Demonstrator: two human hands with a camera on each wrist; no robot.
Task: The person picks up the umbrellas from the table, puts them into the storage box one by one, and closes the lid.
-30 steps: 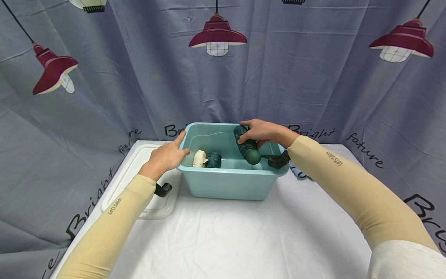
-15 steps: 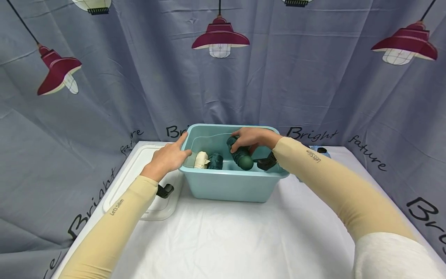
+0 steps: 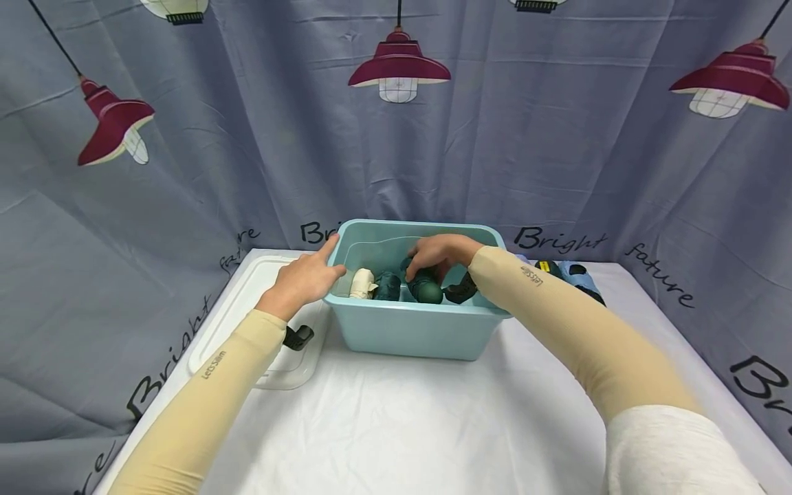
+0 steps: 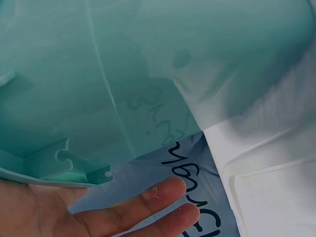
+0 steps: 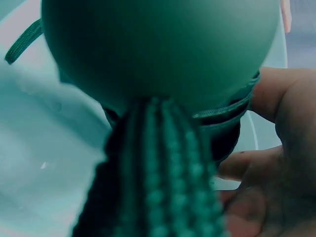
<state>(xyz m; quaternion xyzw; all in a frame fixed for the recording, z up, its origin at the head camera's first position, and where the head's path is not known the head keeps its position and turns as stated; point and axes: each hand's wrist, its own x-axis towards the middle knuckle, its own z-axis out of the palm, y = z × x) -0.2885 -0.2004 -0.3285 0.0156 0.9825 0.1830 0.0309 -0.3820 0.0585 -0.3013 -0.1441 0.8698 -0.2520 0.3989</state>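
A light teal plastic bin stands on the white table. My left hand rests at its left rim, index finger extended and thumb reaching over the edge; in the left wrist view its fingers stretch straight along the outside. Down inside the bin, my right hand grips a dark green folded umbrella from above. The right wrist view has the umbrella's smooth round handle end and a ribbed strap close up. A cream cloth roll and a dark teal roll lie left of it.
A white lid lies flat on the table left of the bin, partly under my left forearm. Blue patterned items lie to the bin's right, partly hidden by my right sleeve. A grey printed curtain hangs close behind.
My right hand has moved down and left with the umbrella, deeper into the bin, beside the dark teal roll. The blue items at right have come into view. My left hand keeps its place.
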